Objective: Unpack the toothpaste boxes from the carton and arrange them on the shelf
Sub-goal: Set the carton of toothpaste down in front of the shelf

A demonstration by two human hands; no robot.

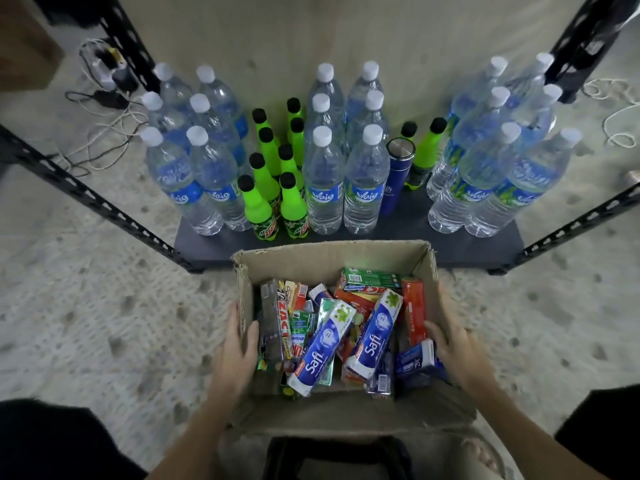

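Both hands on opposite carton walls, shelf edge beyond.

Two bare hands, forearms reaching forward and down.

Left hand: palm turned inward, fingers curled over the left wall of the carton, thumb inside. Right hand: palm turned inward on the right wall, fingers outside, thumb hooked inside. Both arms bare, converging slightly; dark-clothed knees at either side.
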